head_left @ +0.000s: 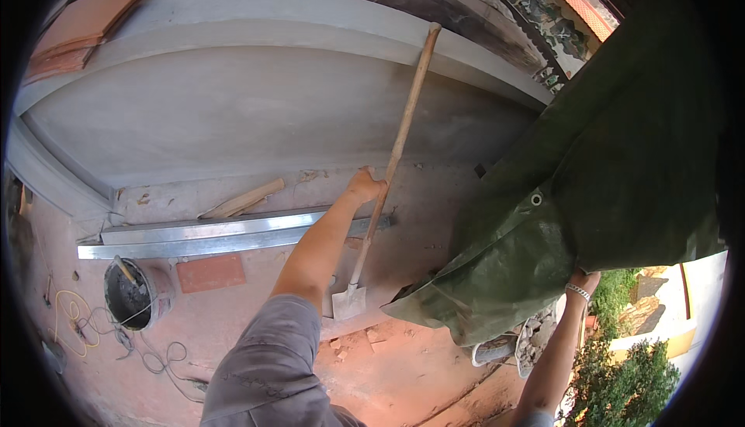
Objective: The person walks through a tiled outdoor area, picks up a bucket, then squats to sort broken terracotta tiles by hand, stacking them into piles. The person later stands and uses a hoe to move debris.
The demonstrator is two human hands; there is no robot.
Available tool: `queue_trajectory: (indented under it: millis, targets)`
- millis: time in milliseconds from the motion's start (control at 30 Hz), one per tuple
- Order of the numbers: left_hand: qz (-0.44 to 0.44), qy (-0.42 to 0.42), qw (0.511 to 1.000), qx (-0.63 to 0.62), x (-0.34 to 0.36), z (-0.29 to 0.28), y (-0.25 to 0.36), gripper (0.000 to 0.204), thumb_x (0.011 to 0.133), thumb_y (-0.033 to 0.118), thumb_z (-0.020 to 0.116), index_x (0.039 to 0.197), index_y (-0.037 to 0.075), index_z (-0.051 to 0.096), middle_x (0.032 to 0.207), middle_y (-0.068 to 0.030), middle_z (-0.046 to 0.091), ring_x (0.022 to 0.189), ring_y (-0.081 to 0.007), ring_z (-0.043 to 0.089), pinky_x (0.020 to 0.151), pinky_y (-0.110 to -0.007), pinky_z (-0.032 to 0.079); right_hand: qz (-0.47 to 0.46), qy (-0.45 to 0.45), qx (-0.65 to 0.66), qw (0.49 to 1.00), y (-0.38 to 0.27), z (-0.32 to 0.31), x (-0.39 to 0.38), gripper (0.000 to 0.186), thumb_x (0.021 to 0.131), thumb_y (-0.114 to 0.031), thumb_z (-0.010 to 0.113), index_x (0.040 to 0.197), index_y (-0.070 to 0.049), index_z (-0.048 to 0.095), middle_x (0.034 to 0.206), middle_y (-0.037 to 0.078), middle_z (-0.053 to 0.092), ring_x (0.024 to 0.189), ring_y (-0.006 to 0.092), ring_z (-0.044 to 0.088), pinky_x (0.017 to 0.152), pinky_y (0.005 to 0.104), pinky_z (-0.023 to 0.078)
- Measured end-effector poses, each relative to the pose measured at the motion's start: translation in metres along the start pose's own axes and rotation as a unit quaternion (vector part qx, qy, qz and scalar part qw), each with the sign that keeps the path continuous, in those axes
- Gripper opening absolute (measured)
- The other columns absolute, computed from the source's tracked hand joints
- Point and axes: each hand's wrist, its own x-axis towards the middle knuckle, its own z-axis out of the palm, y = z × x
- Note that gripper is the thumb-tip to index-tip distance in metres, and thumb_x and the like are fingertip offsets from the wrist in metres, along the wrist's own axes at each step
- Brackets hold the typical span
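My left hand [365,185] is closed around the wooden handle of a shovel [403,126]. The shovel stands tilted, its small metal blade down on the reddish floor and its handle's top end near the rim of a low grey wall. On the right, my right hand [583,280] grips the lower edge of a dark green tarp [621,171]; part of its fingers is hidden by the fabric. The tarp hangs in large folds, and a metal eyelet shows in it.
Two shiny metal bars [194,230] lie by the grey wall [233,109], beside a piece of wood [244,198]. A red tile [211,272], a dark bucket [130,295] and loose cables [159,355] are at left. Rubble [535,334] lies under the tarp, near green plants [625,380].
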Motion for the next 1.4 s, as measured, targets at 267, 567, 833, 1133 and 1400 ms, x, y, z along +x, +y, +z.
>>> queue_trajectory:
  millis: [267,567,833,1133,1400]
  targets:
    - [-0.009,0.055,0.994,-0.092,0.116,0.113,-0.037,0.083,0.074,0.035,0.079,0.135,-0.008,0.041,0.126,-0.0248,0.058,0.120,-0.0322,0.056,0.101,-0.035,0.043,-0.114,-0.031,-0.196,0.974,0.012,0.012,-0.002,0.043,0.091,-0.031,0.066,0.121,-0.001,0.062,0.125,0.021,0.062,0.116,0.0381,0.056,0.100,0.0456,0.044]
    - [0.072,0.189,0.956,-0.214,-0.100,0.085,-0.051,0.022,0.086,0.023,0.072,0.087,0.004,0.060,0.071,-0.0026,0.059,0.063,-0.0127,0.057,0.062,-0.029,0.049,-0.141,0.070,0.135,0.978,-0.043,0.048,0.029,0.030,0.070,-0.005,0.070,0.096,-0.004,0.054,0.093,0.020,0.062,0.093,0.0409,0.056,0.084,0.0454,0.043]
    - [0.180,0.455,0.851,-0.192,-0.484,0.166,0.003,0.038,0.099,0.038,0.057,0.077,0.010,0.045,0.071,-0.0003,0.043,0.070,-0.0136,0.047,0.072,-0.031,0.040,-0.224,-0.268,0.363,0.864,-0.109,0.012,-0.068,0.067,0.075,-0.030,0.078,0.130,-0.008,0.047,0.121,0.017,0.052,0.121,0.0355,0.046,0.106,0.0595,0.028]
    - [0.287,0.459,0.831,-0.126,-0.647,0.230,0.074,0.032,0.088,0.029,0.067,0.074,0.003,0.053,0.077,-0.0099,0.054,0.070,-0.0223,0.052,0.063,-0.038,0.047,-0.286,-0.325,0.560,0.706,-0.056,-0.066,-0.305,0.073,0.075,-0.036,0.079,0.132,-0.005,0.046,0.130,0.018,0.049,0.122,0.0357,0.047,0.101,0.0496,0.038]
    - [0.289,0.383,0.852,-0.210,-0.738,0.241,0.033,0.036,0.099,0.039,0.056,0.078,0.012,0.044,0.074,0.0013,0.041,0.074,-0.0125,0.045,0.075,-0.029,0.039,-0.036,-0.752,0.448,0.482,0.081,-0.084,-0.525,0.079,0.085,-0.072,0.052,0.126,-0.005,0.056,0.114,0.019,0.064,0.094,0.0333,0.066,0.084,0.0423,0.052]
